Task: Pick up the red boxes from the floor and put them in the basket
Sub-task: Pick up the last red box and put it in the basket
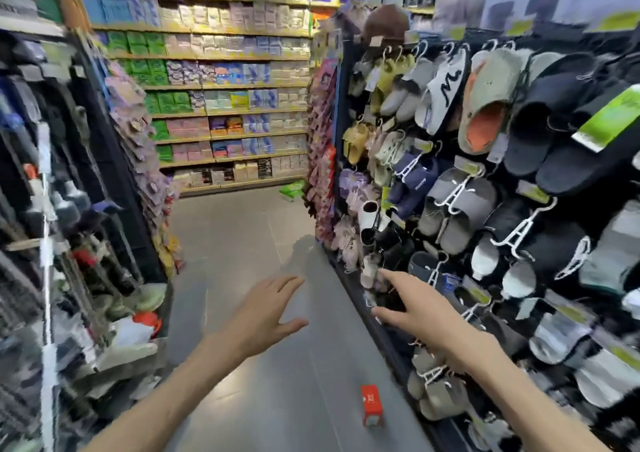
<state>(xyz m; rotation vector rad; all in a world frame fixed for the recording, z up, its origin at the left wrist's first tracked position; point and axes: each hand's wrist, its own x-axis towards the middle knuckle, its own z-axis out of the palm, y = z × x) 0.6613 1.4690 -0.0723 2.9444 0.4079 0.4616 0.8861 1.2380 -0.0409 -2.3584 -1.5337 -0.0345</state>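
Item: red box (371, 405), qty 1 visible. Lying on grey floor (242, 243), low centre-right of view, just beside base of slipper rack (485, 174). White end panel facing camera; print too blurred to read. Untouched, nothing on or against it.

Left hand (266, 309): raised over aisle, well above and beyond box, fingers (287, 285) straight and spread, thumb out, holding nothing.

Right hand (415, 307): out toward rack, fingers apart, forefinger extended near hanging slippers, holding nothing. Contact w/ rack goods: cannot tell.

Basket: not in view.

Surroundings: slippers and sandals on white hangers, rt side, w/ green price tags. Dark hanging goods, lt side, heavily blurred. Packet strips (138, 160) on both aisle ends. Back wall shelving (225, 87), stacked packs in green, blue, purple, pale. Green pack (292, 190) on floor at far end of aisle, by shelf foot.

Progress, est.: pickup of this box not yet begun; neither hand near it. Boxes already in basket: unknown, no basket shown. Left to do, at min.: reach down, grip box, carry to basket. Other red boxes on floor: none seen.
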